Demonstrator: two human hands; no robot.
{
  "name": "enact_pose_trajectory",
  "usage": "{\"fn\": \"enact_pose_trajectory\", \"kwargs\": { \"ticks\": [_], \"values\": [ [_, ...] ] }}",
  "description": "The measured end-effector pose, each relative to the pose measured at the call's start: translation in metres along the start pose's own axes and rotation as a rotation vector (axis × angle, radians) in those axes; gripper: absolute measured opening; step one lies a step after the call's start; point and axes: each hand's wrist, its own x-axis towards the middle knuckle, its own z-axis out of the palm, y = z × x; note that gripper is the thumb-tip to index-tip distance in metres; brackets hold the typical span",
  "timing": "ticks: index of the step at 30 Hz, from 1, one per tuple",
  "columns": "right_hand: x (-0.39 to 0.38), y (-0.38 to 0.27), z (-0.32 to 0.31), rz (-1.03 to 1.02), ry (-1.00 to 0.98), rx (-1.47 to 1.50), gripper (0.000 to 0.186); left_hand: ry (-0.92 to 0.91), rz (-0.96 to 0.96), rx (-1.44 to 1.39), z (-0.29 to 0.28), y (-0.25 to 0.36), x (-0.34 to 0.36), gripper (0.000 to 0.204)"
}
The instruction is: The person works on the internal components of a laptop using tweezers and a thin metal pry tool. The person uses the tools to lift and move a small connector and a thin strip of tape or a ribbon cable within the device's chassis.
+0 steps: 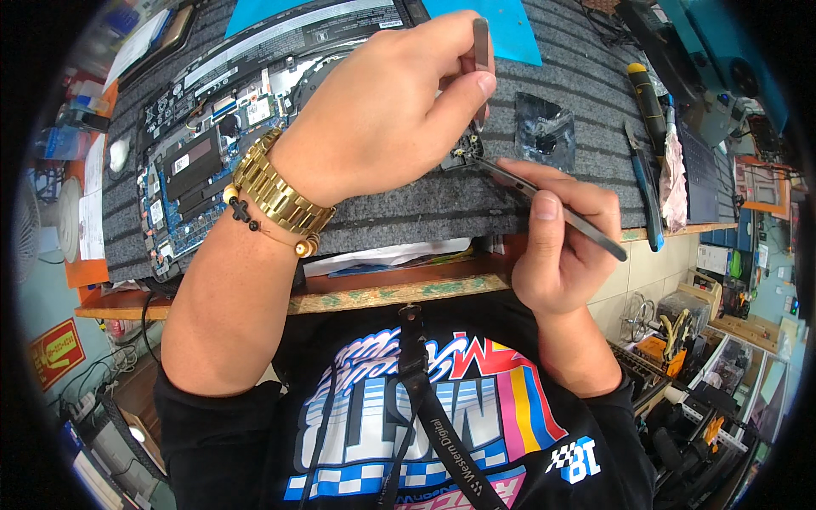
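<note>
My left hand (399, 102), with a gold watch (276, 187) on its wrist, is closed on a slim dark metal tool that looks like tweezers (482, 47). Its tip points down at a small black part (463, 153) lying on the grey striped mat. From the other side my right hand (565, 229) grips grey metal tweezers (586, 228), their tips touching or very near the same part. Left of these, partly behind my left hand and forearm, lies an opened laptop (183, 183) with its blue circuit board and long black battery (280, 51) exposed.
A small dark plastic bag (544, 132) lies right of the black part. Farther right are a yellow-and-black screwdriver (648, 106), blue-handled pliers (643, 178) and another laptop (701, 174). The wooden table edge (399, 293) runs close to my body.
</note>
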Motion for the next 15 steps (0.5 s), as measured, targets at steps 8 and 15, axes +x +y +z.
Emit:
{"fn": "enact_pose_trajectory", "kwargs": {
  "ticks": [8,15],
  "values": [
    [-0.003,0.007,-0.01,0.333,0.202,0.583,0.022,0.063,0.081,-0.148,-0.007,0.002,0.002,0.008],
    [-0.004,0.014,-0.016,0.348,0.25,0.804,0.02,-0.019,-0.007,-0.307,-0.006,0.011,-0.001,0.011]
  ]
}}
